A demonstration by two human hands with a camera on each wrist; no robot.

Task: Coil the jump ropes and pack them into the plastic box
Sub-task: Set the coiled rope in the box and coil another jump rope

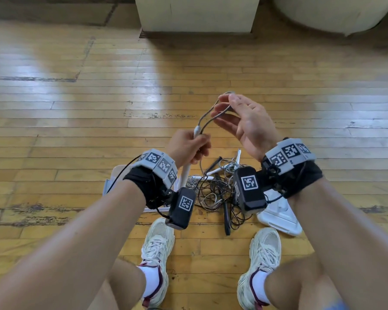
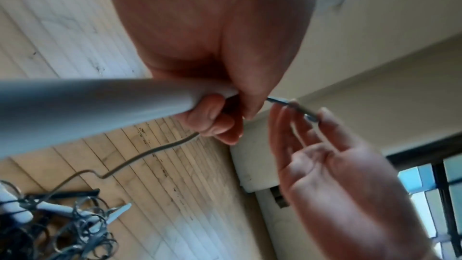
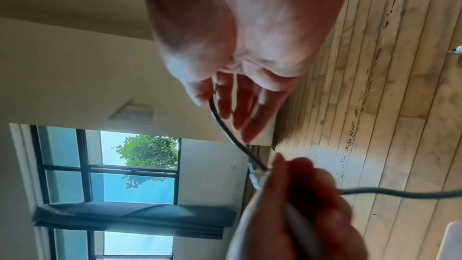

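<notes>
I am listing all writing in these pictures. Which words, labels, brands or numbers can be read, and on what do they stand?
No readable words, brands or numbers appear in any view.
Wrist bands and camera boxes: black-and-white square code patterns only, no letters.
Wall plate: marks too blurred to read.
Shoes: no legible logo.
</notes>
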